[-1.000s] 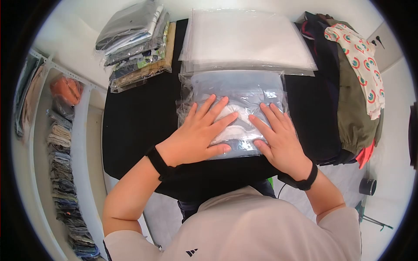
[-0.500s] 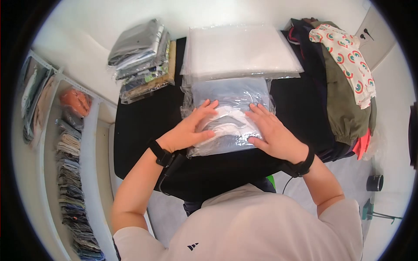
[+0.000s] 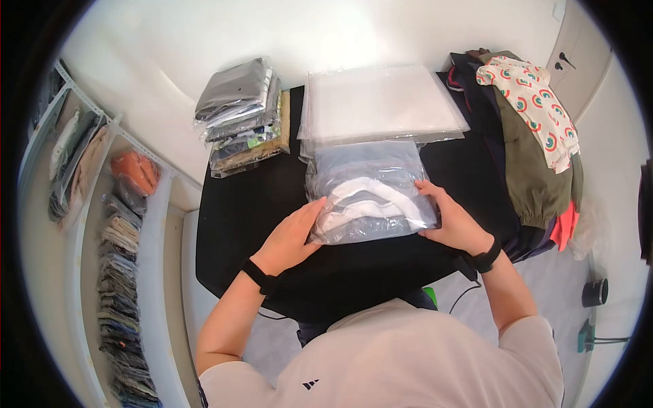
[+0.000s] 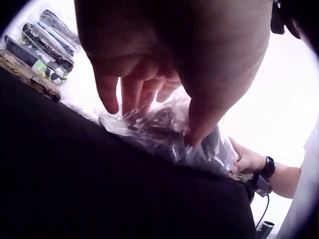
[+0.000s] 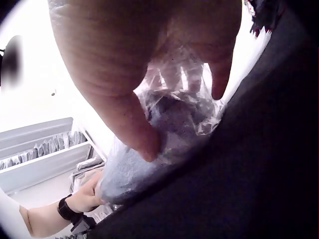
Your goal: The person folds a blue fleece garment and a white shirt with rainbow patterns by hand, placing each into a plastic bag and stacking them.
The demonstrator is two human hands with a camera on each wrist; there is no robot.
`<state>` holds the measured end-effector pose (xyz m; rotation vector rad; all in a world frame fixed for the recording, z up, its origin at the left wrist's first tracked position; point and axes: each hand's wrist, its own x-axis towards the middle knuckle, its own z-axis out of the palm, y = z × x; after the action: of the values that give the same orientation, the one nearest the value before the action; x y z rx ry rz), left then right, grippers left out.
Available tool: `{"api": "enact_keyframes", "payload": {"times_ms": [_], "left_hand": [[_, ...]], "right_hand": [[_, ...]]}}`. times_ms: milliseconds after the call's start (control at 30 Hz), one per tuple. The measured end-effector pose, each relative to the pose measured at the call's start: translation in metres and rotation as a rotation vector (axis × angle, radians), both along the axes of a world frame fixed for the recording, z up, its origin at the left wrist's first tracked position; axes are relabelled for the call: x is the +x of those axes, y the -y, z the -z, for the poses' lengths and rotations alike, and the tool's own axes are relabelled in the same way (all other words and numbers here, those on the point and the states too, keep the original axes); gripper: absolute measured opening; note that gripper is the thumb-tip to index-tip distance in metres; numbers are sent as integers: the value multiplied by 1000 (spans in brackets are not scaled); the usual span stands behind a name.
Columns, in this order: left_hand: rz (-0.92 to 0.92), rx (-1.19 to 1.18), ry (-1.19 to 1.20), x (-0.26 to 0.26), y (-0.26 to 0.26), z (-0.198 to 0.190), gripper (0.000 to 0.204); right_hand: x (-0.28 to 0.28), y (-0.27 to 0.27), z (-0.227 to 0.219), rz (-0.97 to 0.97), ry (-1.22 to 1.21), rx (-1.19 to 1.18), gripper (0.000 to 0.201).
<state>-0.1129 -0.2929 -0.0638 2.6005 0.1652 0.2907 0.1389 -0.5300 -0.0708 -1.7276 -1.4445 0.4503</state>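
Observation:
A folded light blue garment with a white curved band lies in a clear plastic bag (image 3: 371,187) at the table's near edge. My left hand (image 3: 287,234) holds the bag's left side, its thumb at the near corner. On the opposite side my right hand (image 3: 457,221) grips the bag's edge, thumb toward me and fingers farther back. In the left wrist view, crinkled plastic (image 4: 172,144) shows between the left thumb and fingers. The right wrist view has the bagged garment (image 5: 174,124) between the right thumb and fingers.
Behind the bag lies a pile of flat clear bags (image 3: 381,105). Bagged folded clothes (image 3: 238,115) are stacked at back left. Loose clothes, with a rainbow-print garment (image 3: 530,102) on top, lie at the right. A shelf of bagged clothes (image 3: 122,272) stands left of the black table (image 3: 252,211).
Both hands have moved from flat on top of the bag out to its left and right sides, now holding its edges. The head view has shifted, showing more wall.

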Motion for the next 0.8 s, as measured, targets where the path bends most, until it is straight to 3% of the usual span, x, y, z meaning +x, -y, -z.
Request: {"api": "enact_keyframes", "payload": {"times_ms": [133, 233, 300, 367, 433, 500, 567, 633, 667, 700, 767, 800], "left_hand": [[-64, -8, 94, 2, -2, -7, 45], [-108, -128, 130, -1, 1, -44, 34], [-173, -240, 129, -1, 0, -74, 26], [-250, -488, 279, 8, -6, -76, 25], [-321, -520, 265, 15, -20, -71, 29], [-344, -772, 384, 23, -31, -63, 32], [-397, -826, 337, 25, -42, -50, 35], [-284, -953, 411, 26, -48, -38, 41], [-194, -1110, 503, 26, -46, -31, 54], [-188, -1107, 503, 25, -44, -29, 54], [39, -1054, 316, 24, -42, -26, 68], [12, -976, 274, 27, -43, -22, 76]], "right_hand": [[0, 4, -15, 21, -88, 7, 60], [11, 5, -27, 16, -101, 183, 51], [19, 4, -49, -78, -222, 243, 54], [19, -4, -70, -189, -384, 224, 72], [19, -17, -71, -238, -366, 214, 74], [25, -22, -60, -217, -345, 180, 74], [38, -29, -41, -193, -329, 144, 75], [50, -34, -30, -30, -444, 53, 75], [50, -35, -24, -23, -523, 98, 76], [51, -34, -20, -21, -520, 104, 76], [53, -34, -9, -63, -529, 135, 80], [38, -34, -20, -194, -662, 192, 83]]}}
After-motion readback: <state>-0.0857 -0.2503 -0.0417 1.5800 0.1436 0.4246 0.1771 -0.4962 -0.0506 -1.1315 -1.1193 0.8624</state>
